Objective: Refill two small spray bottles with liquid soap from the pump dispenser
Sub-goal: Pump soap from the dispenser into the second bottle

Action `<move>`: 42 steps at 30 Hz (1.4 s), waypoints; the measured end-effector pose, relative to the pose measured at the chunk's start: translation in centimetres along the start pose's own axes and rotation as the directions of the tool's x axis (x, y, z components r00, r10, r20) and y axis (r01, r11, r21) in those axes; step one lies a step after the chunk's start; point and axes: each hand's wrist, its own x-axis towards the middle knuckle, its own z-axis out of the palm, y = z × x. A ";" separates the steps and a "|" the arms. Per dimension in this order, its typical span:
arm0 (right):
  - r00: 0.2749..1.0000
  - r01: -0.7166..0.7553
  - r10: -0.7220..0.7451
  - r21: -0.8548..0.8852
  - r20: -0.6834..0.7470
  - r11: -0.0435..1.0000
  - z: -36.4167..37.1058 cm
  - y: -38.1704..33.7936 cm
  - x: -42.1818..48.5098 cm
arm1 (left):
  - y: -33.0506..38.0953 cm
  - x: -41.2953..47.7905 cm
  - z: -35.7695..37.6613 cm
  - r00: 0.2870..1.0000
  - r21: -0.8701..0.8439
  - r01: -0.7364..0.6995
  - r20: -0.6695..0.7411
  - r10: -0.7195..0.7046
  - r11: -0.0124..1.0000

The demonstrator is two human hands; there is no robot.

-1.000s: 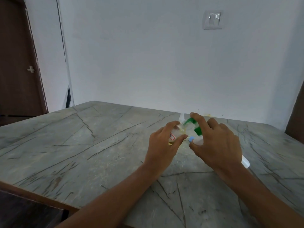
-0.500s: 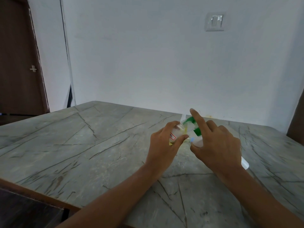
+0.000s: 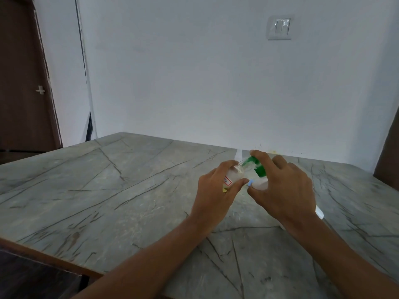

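Observation:
My left hand (image 3: 216, 190) grips a small clear spray bottle (image 3: 234, 175) with a red-bordered label, its open neck tilted toward the right. My right hand (image 3: 282, 188) holds the pump dispenser, whose green pump head (image 3: 255, 166) is under my index finger, with its nozzle at the small bottle's neck. The dispenser's whitish body (image 3: 260, 184) is mostly hidden by my fingers. A small blue piece (image 3: 250, 182) shows between my two thumbs. A white object (image 3: 319, 212) pokes out behind my right wrist; what it is stays unclear.
Both hands work above a grey veined stone table (image 3: 129, 190) whose near edge runs along the lower left. A white wall with a light switch (image 3: 279, 26) stands behind the table. A dark wooden door (image 3: 21, 83) is at the far left.
My right index finger, raised half a second ago, has come back down onto the green pump head. Both hands otherwise stay in place.

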 end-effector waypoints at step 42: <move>0.995 -0.009 0.016 -0.071 0.096 0.997 -0.8 -0.5 -0.1 | 0.2 0.4 -0.2 0.998 -0.056 0.036 -0.058 -0.040 0.998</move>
